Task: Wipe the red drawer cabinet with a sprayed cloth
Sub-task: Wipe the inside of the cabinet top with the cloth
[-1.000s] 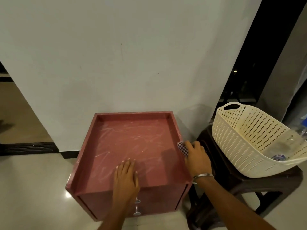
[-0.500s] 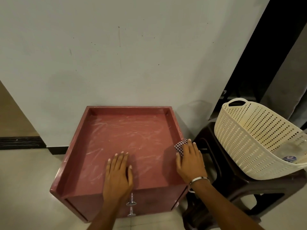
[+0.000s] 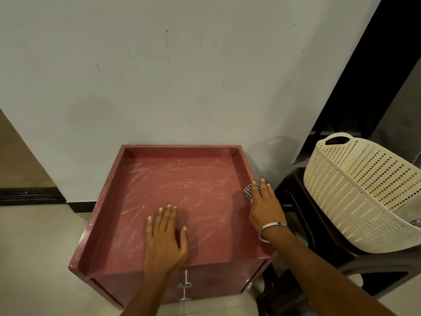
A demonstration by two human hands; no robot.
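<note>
The red drawer cabinet (image 3: 173, 201) stands on the floor with its back against the wall (image 3: 159, 76) and its knobbed drawer front facing the person; its top is roughly square, so no long axis can be told. The left hand (image 3: 165, 238) lies flat near the cabinet's front edge, fingers straight and pointing toward the wall. Farther back, at the cabinet's right rim, the right hand (image 3: 265, 207) presses the checkered cloth (image 3: 250, 190) under extended fingers, beside the cream basket (image 3: 360, 192).

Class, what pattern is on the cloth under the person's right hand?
A small dark-and-white check, seen in the head view where the cloth peeks out beyond the right hand.
</note>
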